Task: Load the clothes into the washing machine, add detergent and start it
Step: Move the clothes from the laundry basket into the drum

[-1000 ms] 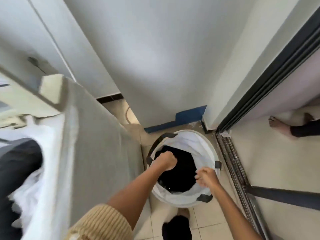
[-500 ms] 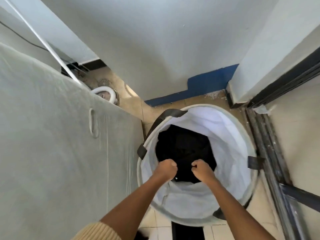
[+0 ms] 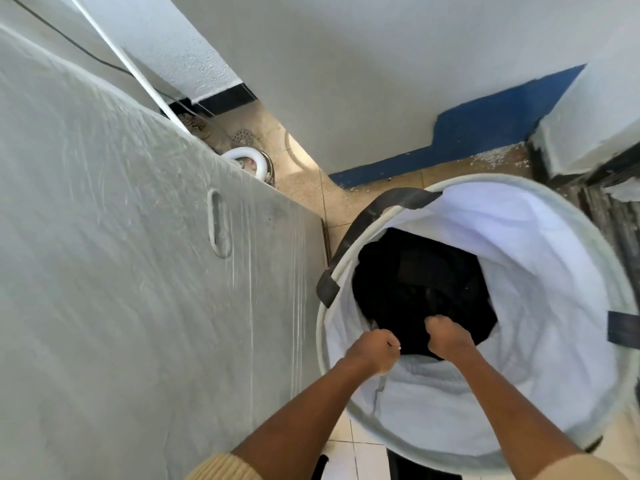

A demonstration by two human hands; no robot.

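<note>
A round white laundry basket (image 3: 540, 237) with dark strap handles stands on the tiled floor at the right. Black clothes (image 3: 419, 289) lie bunched in its bottom. My left hand (image 3: 375, 351) reaches inside the basket's near side, fingers curled into the edge of the black fabric. My right hand (image 3: 448, 336) sits just right of it, also gripping the black fabric. The grey side panel of the washing machine (image 3: 121, 271) fills the left of the view; its opening is out of sight.
A white hose (image 3: 247, 157) and a floor drain (image 3: 242, 136) sit in the gap behind the machine. White walls with a blue skirting (image 3: 485, 129) close the corner. A dark sliding-door track (image 3: 620, 216) runs at the far right.
The view has dropped from the machine's top down onto the basket. Both hands went deeper into the basket, came close together and closed on the black clothes.
</note>
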